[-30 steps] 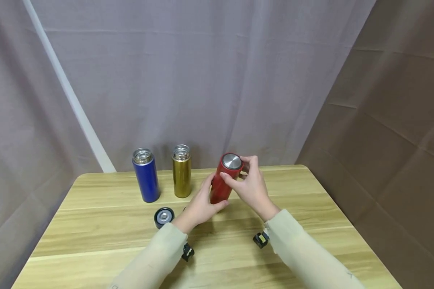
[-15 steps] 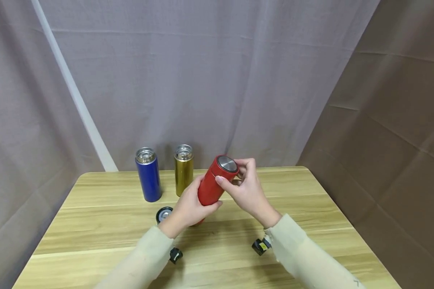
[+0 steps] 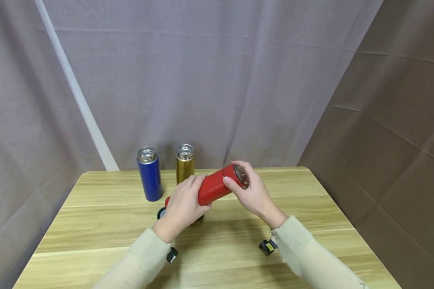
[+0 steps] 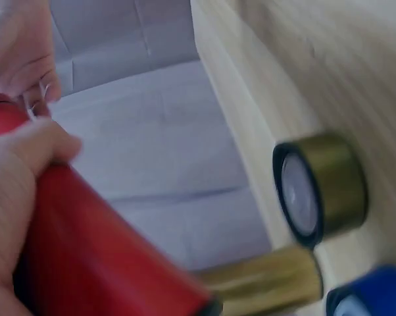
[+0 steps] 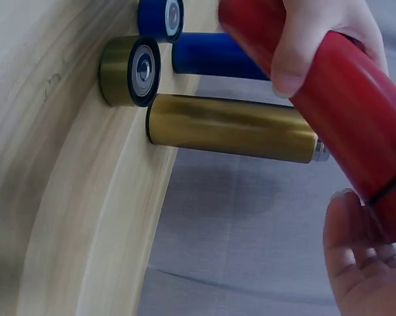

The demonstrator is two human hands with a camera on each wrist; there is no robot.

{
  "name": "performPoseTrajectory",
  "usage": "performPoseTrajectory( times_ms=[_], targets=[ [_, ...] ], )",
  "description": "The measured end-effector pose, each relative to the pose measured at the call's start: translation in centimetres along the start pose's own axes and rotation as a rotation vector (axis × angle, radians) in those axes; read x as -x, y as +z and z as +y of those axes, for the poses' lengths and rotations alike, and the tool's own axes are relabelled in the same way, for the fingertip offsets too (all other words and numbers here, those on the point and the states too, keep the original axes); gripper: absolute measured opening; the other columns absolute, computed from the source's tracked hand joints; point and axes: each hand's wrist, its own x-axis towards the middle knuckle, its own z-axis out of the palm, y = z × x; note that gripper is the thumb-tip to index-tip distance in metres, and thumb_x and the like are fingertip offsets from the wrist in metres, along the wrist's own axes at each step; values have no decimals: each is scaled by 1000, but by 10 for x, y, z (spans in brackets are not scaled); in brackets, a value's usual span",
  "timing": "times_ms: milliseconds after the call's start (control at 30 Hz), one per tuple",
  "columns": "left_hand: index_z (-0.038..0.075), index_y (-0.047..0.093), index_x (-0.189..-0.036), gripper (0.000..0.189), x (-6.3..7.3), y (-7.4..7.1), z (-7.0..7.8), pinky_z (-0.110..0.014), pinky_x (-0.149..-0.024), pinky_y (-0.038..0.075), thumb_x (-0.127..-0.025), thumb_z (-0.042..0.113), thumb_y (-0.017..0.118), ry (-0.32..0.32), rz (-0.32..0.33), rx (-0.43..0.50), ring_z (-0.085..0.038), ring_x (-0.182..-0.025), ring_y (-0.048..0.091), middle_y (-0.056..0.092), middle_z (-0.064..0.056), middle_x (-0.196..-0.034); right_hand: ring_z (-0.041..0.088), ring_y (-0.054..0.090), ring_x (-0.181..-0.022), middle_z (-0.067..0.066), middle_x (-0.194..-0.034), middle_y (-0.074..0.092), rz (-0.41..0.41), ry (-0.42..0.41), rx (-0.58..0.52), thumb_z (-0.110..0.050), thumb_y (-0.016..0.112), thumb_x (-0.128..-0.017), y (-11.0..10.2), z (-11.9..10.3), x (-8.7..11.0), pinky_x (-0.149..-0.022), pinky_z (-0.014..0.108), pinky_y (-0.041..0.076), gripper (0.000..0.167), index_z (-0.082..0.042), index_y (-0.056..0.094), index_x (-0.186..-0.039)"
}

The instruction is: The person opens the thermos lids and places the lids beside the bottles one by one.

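Note:
A red thermos (image 3: 213, 190) is held above the table, tilted well over with its capped end to the right. My left hand (image 3: 182, 202) wraps around its body. At the other end, the fingers and thumb of my right hand (image 3: 253, 192) grip the red lid (image 3: 232, 173), which has a silver-coloured top. A dark seam shows between lid and body. Behind the left hand stand an uncapped blue thermos (image 3: 150, 180) and an uncapped gold thermos (image 3: 185, 168), both upright; the hand and red thermos partly cover the gold one.
On the wooden table (image 3: 94, 224), a gold lid (image 5: 119, 72) and a blue lid (image 5: 160, 18) lie with their undersides up, mostly hidden by the left hand in the head view. A grey curtain (image 3: 188, 80) hangs behind the table.
Both hands have tipped the red thermos from nearly upright to strongly slanted, its base swinging left. The left hand has moved left and turned over the body; the right hand stays at the lid.

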Motion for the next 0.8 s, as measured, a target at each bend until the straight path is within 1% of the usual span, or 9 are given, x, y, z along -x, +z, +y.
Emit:
performPoseTrajectory(
  times_ms=[100, 233, 400, 467, 533, 600, 667, 700, 800],
  targets=[
    [16, 48, -131, 71, -1, -3, 1, -40, -82, 47, -70, 27, 80, 52, 37, -139, -21, -91, 57, 59, -3, -108, 24, 63, -81, 7, -105, 59, 9, 46, -15, -43, 67, -89, -1, 1, 0, -62, 41, 55, 48, -26, 50, -130],
    [14, 48, -133, 72, 0, -4, 3, -42, -83, 47, -70, 26, 81, 95, 54, -187, -24, -94, 58, 59, -5, -112, 25, 64, -79, 7, -106, 57, 7, 88, -47, -43, 67, -89, -1, 3, 1, -59, 42, 55, 44, -24, 54, -126],
    [14, 48, -130, 69, 3, -3, 7, -39, -81, 48, -70, 29, 78, 105, 56, -148, -21, -90, 57, 60, -3, -109, 26, 64, -79, 9, -106, 57, 30, 81, -92, -31, 72, -87, -3, -7, 5, -62, 37, 56, 37, -18, 57, -119],
    [15, 49, -127, 66, 3, -3, 9, -36, -79, 48, -69, 31, 78, 95, 38, -118, -18, -87, 56, 60, 0, -106, 26, 64, -80, 10, -104, 57, 30, 59, -110, -24, 72, -87, -4, -22, 9, -63, 36, 57, 34, -13, 57, -116],
    [16, 50, -123, 65, 3, -4, 11, -35, -79, 49, -67, 31, 79, 69, -1, -71, -15, -86, 56, 61, 3, -105, 26, 63, -82, 10, -104, 57, 40, 36, -122, -19, 73, -86, -3, -26, 11, -63, 35, 57, 32, -11, 58, -113],
    [18, 50, -121, 64, 3, -4, 11, -33, -79, 50, -67, 32, 80, 40, -45, -29, -12, -86, 56, 61, 6, -104, 26, 62, -83, 9, -102, 58, 48, 5, -128, -19, 74, -85, -2, -28, 13, -63, 35, 57, 31, -11, 58, -110],
    [19, 50, -121, 64, 3, -5, 12, -33, -79, 51, -66, 32, 81, 23, -81, 10, -10, -87, 56, 60, 8, -104, 26, 62, -84, 8, -102, 57, 66, -13, -128, -21, 76, -83, 0, -21, 13, -63, 35, 57, 31, -13, 59, -108],
    [19, 50, -121, 65, 3, -5, 12, -33, -79, 51, -66, 32, 81, 19, -93, 24, -10, -87, 56, 61, 8, -104, 26, 61, -85, 7, -102, 58, 74, -18, -127, -23, 77, -82, 1, -16, 13, -63, 36, 57, 32, -15, 60, -108],
    [19, 50, -120, 64, 3, -6, 12, -32, -77, 51, -66, 32, 80, 31, -104, 40, -9, -85, 56, 61, 9, -102, 26, 61, -84, 6, -102, 57, 80, -21, -124, -26, 78, -81, 0, -17, 16, -62, 36, 57, 33, -17, 60, -107]
  ],
)
